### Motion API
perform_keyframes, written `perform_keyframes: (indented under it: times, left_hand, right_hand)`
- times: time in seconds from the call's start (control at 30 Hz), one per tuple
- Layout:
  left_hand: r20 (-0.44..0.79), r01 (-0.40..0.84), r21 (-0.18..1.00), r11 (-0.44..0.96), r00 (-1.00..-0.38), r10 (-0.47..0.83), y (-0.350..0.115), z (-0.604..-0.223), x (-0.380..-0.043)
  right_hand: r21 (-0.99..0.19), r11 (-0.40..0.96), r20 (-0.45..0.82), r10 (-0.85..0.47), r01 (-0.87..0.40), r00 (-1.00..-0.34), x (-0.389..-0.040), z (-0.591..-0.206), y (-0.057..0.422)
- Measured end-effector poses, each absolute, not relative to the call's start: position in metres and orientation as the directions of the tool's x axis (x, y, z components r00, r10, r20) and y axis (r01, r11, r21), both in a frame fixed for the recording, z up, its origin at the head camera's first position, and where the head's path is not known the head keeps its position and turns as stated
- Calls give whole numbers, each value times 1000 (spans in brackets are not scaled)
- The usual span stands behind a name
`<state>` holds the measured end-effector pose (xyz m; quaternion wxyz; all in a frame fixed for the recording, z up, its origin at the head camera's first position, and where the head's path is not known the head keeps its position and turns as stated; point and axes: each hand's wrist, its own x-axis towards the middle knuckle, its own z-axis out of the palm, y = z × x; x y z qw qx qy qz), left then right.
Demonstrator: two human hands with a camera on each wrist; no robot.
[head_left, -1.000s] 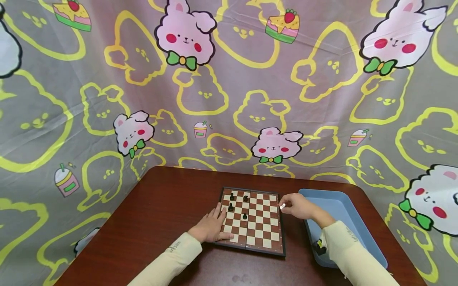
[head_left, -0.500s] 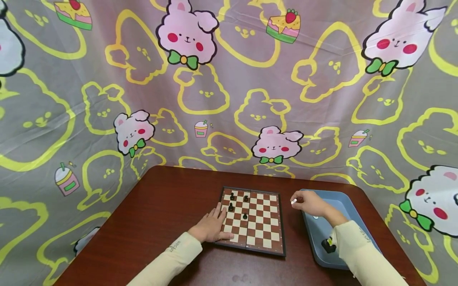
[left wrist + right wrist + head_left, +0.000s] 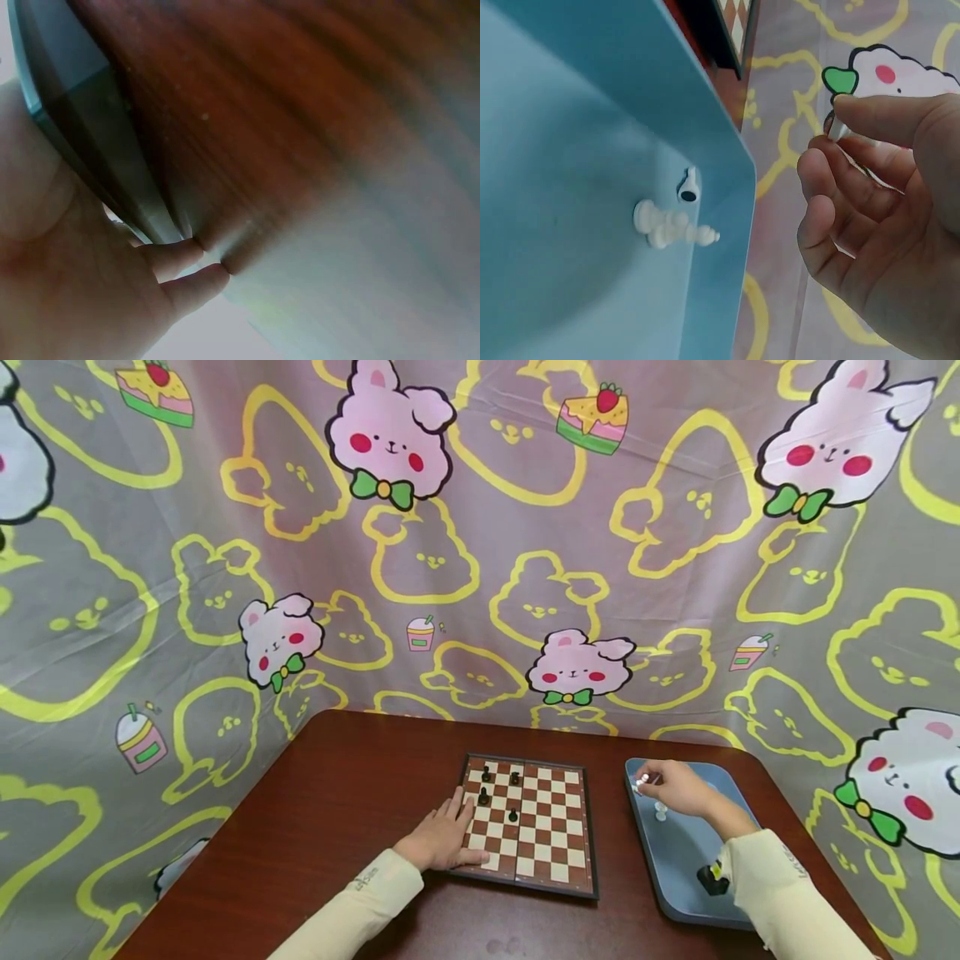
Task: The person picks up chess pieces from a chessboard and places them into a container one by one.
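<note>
My left hand (image 3: 442,835) rests with straight, spread fingers across the left edge of the chessboard (image 3: 551,827), thumb on the squares. In the left wrist view two fingertips of that hand touch the table beside the board's dark side. Several black chess pieces (image 3: 483,796) stand on the board's left half. Over the far end of the blue tray (image 3: 682,843), my right hand (image 3: 678,789) pinches a white chess piece (image 3: 836,128) between thumb and index finger, which partly cover it. Below, inside the tray, white chess pieces (image 3: 671,225) stand close together, and another white piece (image 3: 689,186) lies on its side.
The brown table (image 3: 360,793) carries the board in the middle and the tray on the right. A patterned curtain (image 3: 450,552) hangs behind and at both sides. A black item (image 3: 711,878) sits by the right cuff, above the tray.
My right hand has moved right, from the board's right edge to over the tray, with the white chess piece in its fingers. White pieces in the tray have come into sight. The left hand stays put.
</note>
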<state>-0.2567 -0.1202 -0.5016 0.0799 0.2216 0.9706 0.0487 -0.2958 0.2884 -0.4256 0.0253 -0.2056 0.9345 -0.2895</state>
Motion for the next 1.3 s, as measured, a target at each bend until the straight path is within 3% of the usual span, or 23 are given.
perform_keyframes:
  times: [0.93,1.3]
  left_hand:
    - [-126,424,108,899,-891,435,-120,-504,-256]
    - [-127,423,106,900,-892,434,-120,-503,-256]
  right_hand:
    - [-462,814,70,-363,-353,-929,-290,-443,333]
    - [-486,815,24,-349,-316,-937,-289,-450,338]
